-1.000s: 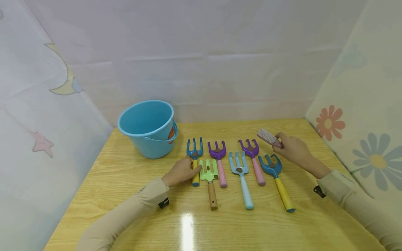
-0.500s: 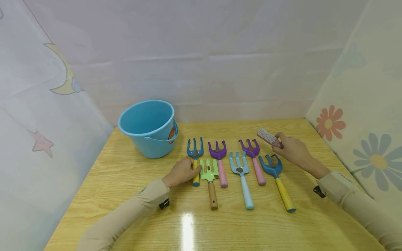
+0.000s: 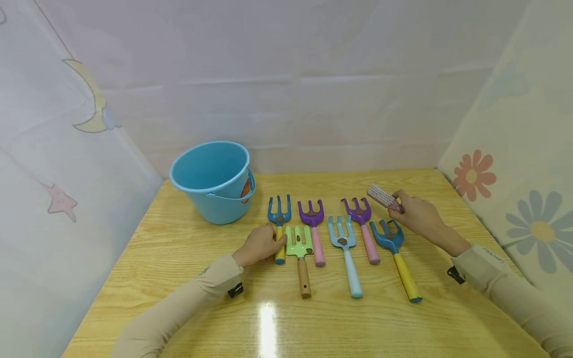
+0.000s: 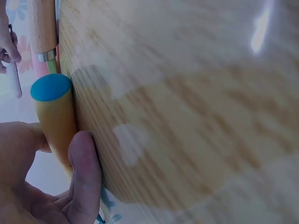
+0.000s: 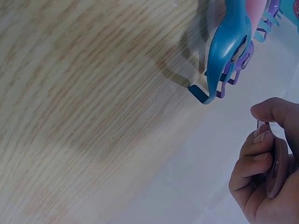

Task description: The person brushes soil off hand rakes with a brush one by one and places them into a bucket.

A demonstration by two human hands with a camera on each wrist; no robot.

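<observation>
My left hand grips the yellow handle of a small blue garden hand fork lying on the table. In the left wrist view, thumb and finger close around that handle, its blue end cap facing the camera. My right hand holds a small pinkish-brown scrubbing brush by its handle, bristles showing, above the right rear of the table. Fingers wrap the brush handle in the right wrist view. Brown spots mark the fork heads, including the green fork beside my left hand.
Between my hands lie a purple fork, a light blue fork and another purple fork. A second blue fork with a yellow handle lies near my right hand. The blue bucket stands at the back left, near the cloth backdrop.
</observation>
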